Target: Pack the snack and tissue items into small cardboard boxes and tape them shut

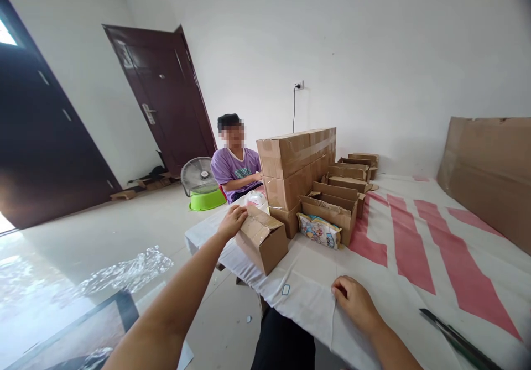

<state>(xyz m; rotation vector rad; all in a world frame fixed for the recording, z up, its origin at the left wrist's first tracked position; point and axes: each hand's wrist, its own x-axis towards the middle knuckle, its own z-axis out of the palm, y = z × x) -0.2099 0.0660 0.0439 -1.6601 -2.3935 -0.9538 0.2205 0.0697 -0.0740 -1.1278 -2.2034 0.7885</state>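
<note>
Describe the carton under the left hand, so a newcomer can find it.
On the cloth-covered table, find the stack of taped cartons. Before its near end sits one carton with the left hand on it. Its neighbours are stacked or open-topped; this one sits singly, top flaps folded down.

Lighting: bright, soft daylight; enters from the left. Floor (41,270): strong glare, washes nearly white at left. Foil (133,270): scattered glints. Box (272,249), table's (305,287) left edge: near end darker than top. Door (161,99): leans under wide-angle distortion. Upper right corner of view: darkens. Seated person's (234,162) head: pixelated. Centre: fairly sharp.
</note>
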